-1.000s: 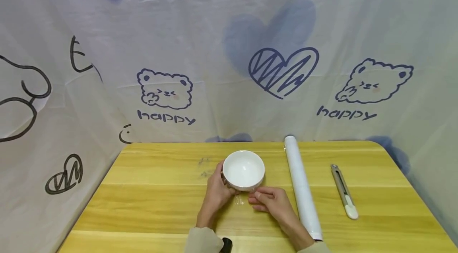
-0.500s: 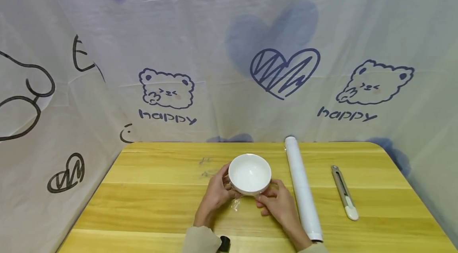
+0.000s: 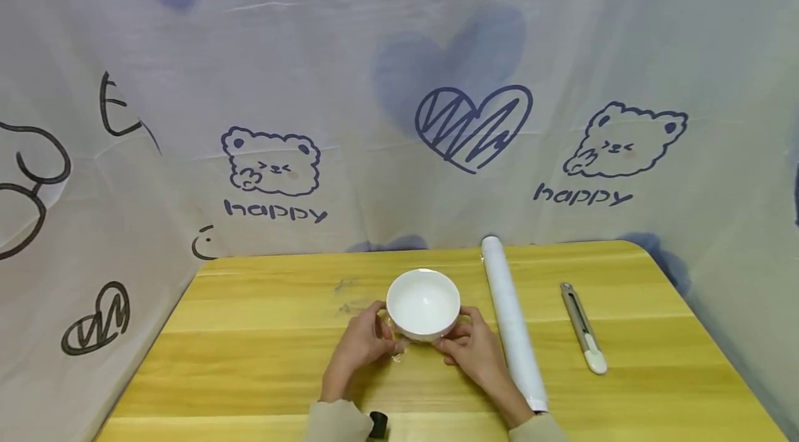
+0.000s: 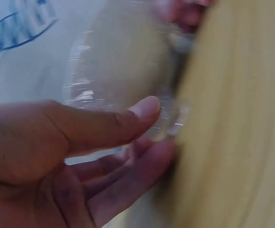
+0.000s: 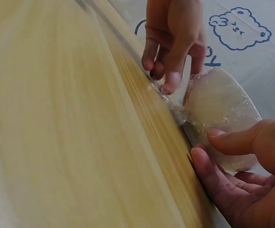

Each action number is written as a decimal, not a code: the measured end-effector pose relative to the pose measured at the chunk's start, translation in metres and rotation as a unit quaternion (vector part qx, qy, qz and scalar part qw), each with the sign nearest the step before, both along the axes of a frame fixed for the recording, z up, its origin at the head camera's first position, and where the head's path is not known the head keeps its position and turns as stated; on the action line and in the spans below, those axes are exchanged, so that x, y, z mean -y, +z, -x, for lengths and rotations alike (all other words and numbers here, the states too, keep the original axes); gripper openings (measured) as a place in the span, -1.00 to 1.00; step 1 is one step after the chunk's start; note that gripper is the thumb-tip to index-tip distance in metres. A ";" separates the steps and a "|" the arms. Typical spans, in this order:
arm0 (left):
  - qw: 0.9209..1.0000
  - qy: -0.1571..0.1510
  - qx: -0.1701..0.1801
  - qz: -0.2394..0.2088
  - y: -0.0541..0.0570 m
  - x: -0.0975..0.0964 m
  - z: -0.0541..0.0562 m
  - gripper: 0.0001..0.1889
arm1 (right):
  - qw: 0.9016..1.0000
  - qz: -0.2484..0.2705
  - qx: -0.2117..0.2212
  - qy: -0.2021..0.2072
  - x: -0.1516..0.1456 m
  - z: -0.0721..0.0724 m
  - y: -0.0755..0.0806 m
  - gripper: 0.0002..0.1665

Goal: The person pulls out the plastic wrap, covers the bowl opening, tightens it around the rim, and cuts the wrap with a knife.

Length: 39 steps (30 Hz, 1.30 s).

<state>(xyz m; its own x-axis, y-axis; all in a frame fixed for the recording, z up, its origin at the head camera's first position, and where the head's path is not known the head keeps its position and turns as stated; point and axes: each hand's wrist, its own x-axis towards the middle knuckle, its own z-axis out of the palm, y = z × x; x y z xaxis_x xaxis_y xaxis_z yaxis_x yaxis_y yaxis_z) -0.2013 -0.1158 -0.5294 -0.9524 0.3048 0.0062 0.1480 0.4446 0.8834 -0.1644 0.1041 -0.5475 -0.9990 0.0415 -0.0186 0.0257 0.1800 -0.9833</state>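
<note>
A white bowl [image 3: 423, 303] stands at the middle of the table, its mouth facing up. Clear plastic wrap [image 5: 218, 95] covers its outer side and gathers into a loose tail near the base. My left hand [image 3: 358, 341] is at the bowl's left; in the left wrist view its thumb and forefinger pinch the tail of wrap [image 4: 177, 118]. From the right, my right hand [image 3: 479, 352] holds the bowl low down, thumb [image 5: 230, 141] on the wrapped side and fingers curled by the base. The bowl's far side is hidden.
A long white roll [image 3: 513, 324] lies to the right of the bowl, close beside my right forearm. Further right is a utility knife [image 3: 582, 327] with a white end. A cloth [image 3: 349, 81] printed with hearts and bears hangs behind the wooden table [image 3: 250, 331].
The bowl has shifted slightly right on the table. My left fingers have come away from its side down to the wrap tail, while my right hand has moved up its right side. The view has swung slightly.
</note>
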 end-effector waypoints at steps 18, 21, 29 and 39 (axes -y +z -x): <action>0.984 -0.035 0.081 -0.157 -0.008 -0.016 0.004 0.13 | 0.999 -0.042 -0.025 -0.008 0.006 0.004 -0.010 -0.33; 0.985 -0.041 0.055 -0.156 -0.010 -0.026 0.004 0.13 | 0.998 -0.053 -0.033 -0.019 0.005 0.000 -0.013 -0.31; 0.987 -0.021 0.006 -0.161 -0.009 -0.044 -0.001 0.19 | 0.996 -0.062 -0.042 -0.051 0.004 -0.002 -0.013 -0.29; 0.984 -0.011 0.013 -0.175 -0.021 -0.039 0.000 0.15 | 0.995 -0.073 -0.029 -0.056 0.007 -0.002 -0.019 -0.31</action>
